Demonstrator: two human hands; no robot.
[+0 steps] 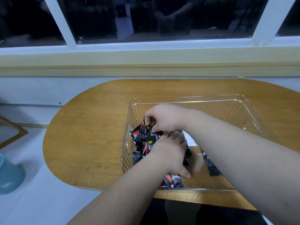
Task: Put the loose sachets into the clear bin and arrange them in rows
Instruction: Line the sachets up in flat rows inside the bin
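Near the wooden surface's [89,135] front edge, a person's left hand [170,153] lies flat, fingers straight, on a heap of black-and-red coffee sachets [139,138] in the left half of the clear bin [243,102]; just beyond, the right hand [162,117] pinches one upright sachet [144,125] in curled fingers

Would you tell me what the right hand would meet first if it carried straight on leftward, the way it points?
Probably the clear bin's ribbed left wall. The right hand points left and pinches a black-and-red sachet close to that wall, with nothing else visible between them; depth is hard to judge.
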